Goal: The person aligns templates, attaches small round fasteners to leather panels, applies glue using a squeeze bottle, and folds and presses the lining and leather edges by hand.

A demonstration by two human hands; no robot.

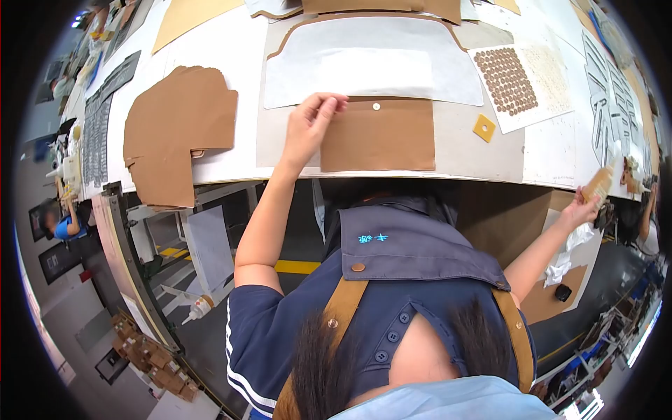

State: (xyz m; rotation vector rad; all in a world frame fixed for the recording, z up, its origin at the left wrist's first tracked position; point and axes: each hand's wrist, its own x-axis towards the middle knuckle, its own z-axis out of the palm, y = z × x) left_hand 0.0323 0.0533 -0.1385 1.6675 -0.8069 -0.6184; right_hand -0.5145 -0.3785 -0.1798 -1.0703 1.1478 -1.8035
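My left hand [309, 131] is over the upper left corner of a brown rectangular panel [378, 140], thumb and fingers drawn together; whether they hold anything is hidden. Near the panel's upper edge sits a small white round piece [376, 107]. Above it lies a large pale panel with a brown curved edge [294, 66], bearing a white rectangular strip [378, 68]. Out at the right, past the table's front edge, my right hand [580, 210] is wrapped round a glue bottle [599, 185] with amber contents, its whitish tip pointing up and away.
A stack of brown cut pieces [178, 119] overhangs the table's front edge at left. Right of the panels are a yellow square with a hole [484, 128] and a sheet of small brown discs [505, 80]. Another bottle [200, 308] is below, at left. A person [64, 220] is at far left.
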